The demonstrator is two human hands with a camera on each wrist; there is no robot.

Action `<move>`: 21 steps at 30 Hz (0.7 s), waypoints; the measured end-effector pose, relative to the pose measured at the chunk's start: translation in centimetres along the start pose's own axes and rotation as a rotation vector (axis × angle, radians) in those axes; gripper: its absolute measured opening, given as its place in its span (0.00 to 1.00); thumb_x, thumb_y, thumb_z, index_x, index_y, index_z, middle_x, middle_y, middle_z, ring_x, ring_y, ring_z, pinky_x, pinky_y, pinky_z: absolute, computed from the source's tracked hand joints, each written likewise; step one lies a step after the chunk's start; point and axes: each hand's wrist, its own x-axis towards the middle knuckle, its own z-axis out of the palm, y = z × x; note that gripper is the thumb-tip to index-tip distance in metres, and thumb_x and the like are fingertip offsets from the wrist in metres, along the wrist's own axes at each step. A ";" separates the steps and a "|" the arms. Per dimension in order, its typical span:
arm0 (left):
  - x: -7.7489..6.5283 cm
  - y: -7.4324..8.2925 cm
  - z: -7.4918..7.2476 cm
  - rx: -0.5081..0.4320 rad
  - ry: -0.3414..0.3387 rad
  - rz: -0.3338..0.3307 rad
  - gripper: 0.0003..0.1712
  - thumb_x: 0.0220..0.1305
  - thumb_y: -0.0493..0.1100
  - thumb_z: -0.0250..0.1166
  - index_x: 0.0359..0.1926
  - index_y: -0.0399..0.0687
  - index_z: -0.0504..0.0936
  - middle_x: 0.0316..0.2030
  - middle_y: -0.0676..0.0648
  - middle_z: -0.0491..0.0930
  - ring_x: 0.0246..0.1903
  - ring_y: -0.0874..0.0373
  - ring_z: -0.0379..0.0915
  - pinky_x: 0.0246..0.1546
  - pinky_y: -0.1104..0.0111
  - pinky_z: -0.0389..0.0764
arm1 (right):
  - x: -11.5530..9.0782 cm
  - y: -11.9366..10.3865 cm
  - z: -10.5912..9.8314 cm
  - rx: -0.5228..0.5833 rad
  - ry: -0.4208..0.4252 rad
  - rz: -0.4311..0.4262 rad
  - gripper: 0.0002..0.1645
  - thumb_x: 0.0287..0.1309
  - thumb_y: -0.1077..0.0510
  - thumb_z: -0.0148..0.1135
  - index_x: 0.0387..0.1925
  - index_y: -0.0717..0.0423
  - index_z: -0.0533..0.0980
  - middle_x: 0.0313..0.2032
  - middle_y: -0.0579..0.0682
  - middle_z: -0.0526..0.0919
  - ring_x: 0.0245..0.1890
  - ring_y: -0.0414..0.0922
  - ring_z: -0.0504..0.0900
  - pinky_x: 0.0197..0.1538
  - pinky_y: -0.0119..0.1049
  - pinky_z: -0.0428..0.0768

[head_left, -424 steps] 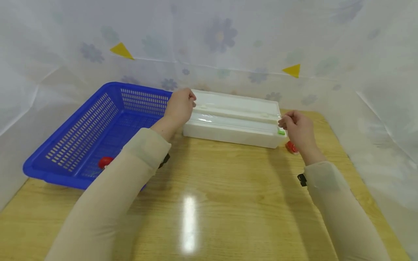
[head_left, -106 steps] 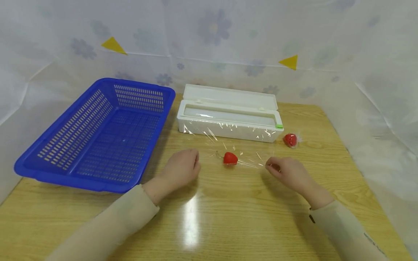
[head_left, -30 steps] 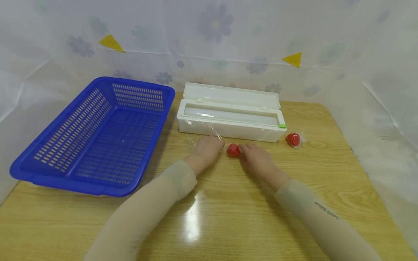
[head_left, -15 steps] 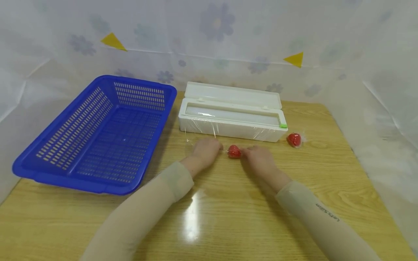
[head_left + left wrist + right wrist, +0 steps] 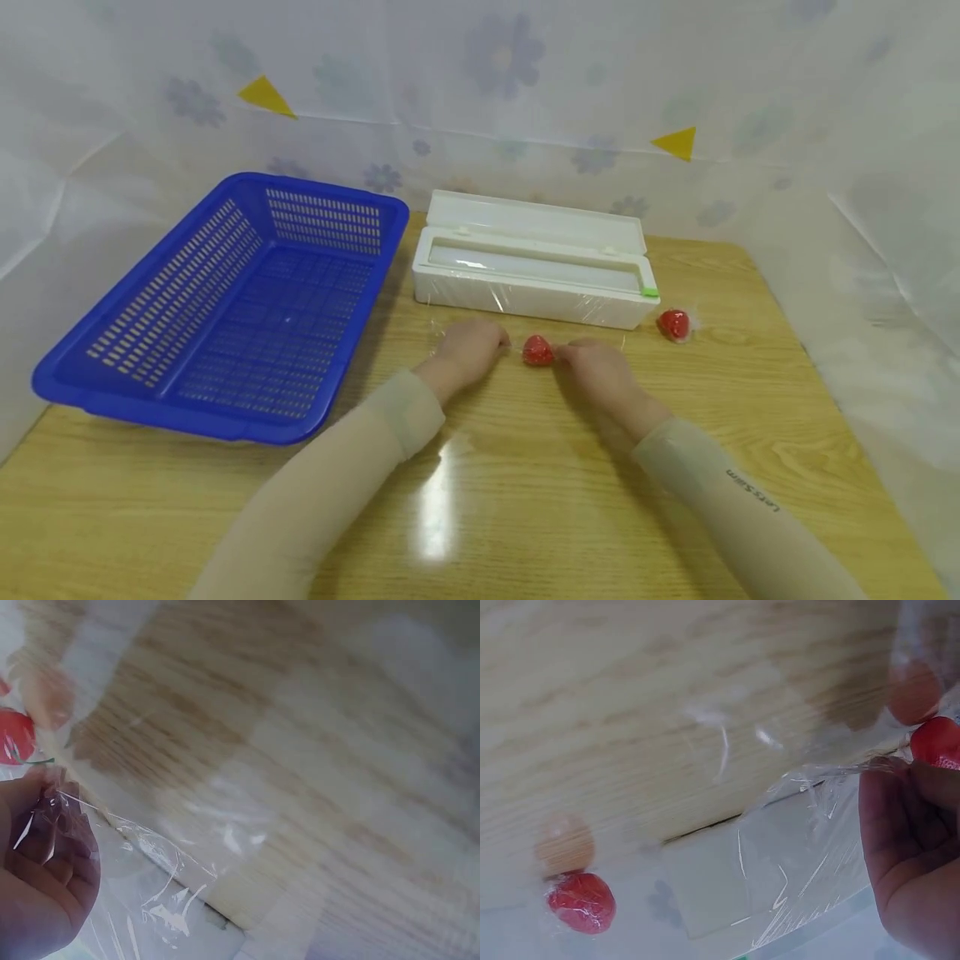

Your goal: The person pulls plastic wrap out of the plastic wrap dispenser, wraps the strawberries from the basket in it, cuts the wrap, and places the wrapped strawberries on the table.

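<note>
A small red fruit (image 5: 537,351) lies on the table between my two hands, wrapped in clear cling film. A thin green stem shows on it in the left wrist view. My left hand (image 5: 471,350) pinches the gathered cling film (image 5: 169,915) at the fruit's left, the stem side. On the other side, my right hand (image 5: 598,375) pinches bunched film (image 5: 806,780) close against the fruit. Loose film spreads from both hands toward the white cling film dispenser (image 5: 525,304), whose lid stands raised behind its roll.
A second red fruit (image 5: 674,325), wrapped in film, sits right of the dispenser. The blue slotted basket (image 5: 300,429) stands on the left. A flowered curtain (image 5: 502,100) hangs behind the wooden table (image 5: 525,500).
Since the oldest frame, film was drawn forward off the dispenser and the red fruit left the basket. Both hands then closed in, bunching film around the fruit; lately they barely moved.
</note>
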 end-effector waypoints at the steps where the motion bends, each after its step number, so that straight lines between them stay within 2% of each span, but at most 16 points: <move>1: 0.0 0.0 0.0 -0.010 0.004 -0.005 0.12 0.67 0.46 0.55 0.44 0.52 0.83 0.45 0.51 0.83 0.47 0.55 0.78 0.50 0.60 0.76 | 0.0 0.0 -0.1 0.004 -0.007 0.010 0.13 0.61 0.63 0.55 0.46 0.59 0.79 0.43 0.59 0.84 0.44 0.56 0.81 0.50 0.50 0.78; 7: -0.2 0.0 -0.1 -0.045 0.021 -0.022 0.12 0.68 0.47 0.54 0.44 0.52 0.82 0.43 0.51 0.83 0.47 0.54 0.78 0.50 0.59 0.75 | 0.4 -0.1 -0.9 0.055 -0.015 0.072 0.14 0.60 0.62 0.54 0.46 0.58 0.80 0.43 0.56 0.84 0.45 0.55 0.82 0.48 0.50 0.78; 11: -0.1 0.0 -0.3 -0.101 0.028 -0.021 0.14 0.69 0.50 0.51 0.41 0.51 0.81 0.38 0.49 0.83 0.44 0.53 0.78 0.51 0.58 0.74 | 1.1 0.1 -1.5 0.121 -0.039 0.108 0.14 0.61 0.59 0.52 0.44 0.57 0.80 0.41 0.55 0.85 0.43 0.53 0.81 0.48 0.50 0.77; 14: 0.2 0.2 -0.5 -0.140 0.026 -0.026 0.16 0.71 0.50 0.48 0.34 0.49 0.78 0.32 0.49 0.80 0.40 0.53 0.77 0.50 0.57 0.72 | 1.7 0.7 -1.7 0.185 -0.058 0.137 0.15 0.63 0.58 0.49 0.43 0.59 0.80 0.42 0.56 0.84 0.44 0.53 0.80 0.49 0.51 0.76; 18: 0.6 0.4 -0.5 -0.218 0.033 -0.070 0.18 0.72 0.50 0.44 0.27 0.50 0.72 0.26 0.50 0.74 0.34 0.55 0.74 0.54 0.55 0.69 | 2.5 1.3 -1.8 0.267 -0.088 0.188 0.18 0.63 0.57 0.47 0.44 0.62 0.80 0.40 0.58 0.83 0.42 0.52 0.79 0.48 0.50 0.76; 21: 0.9 0.7 -0.5 -0.253 0.050 -0.114 0.18 0.72 0.49 0.42 0.27 0.50 0.71 0.26 0.50 0.74 0.34 0.54 0.74 0.57 0.53 0.68 | 3.0 1.6 -2.0 0.339 -0.114 0.228 0.18 0.64 0.56 0.46 0.42 0.62 0.79 0.36 0.56 0.82 0.37 0.50 0.76 0.43 0.44 0.75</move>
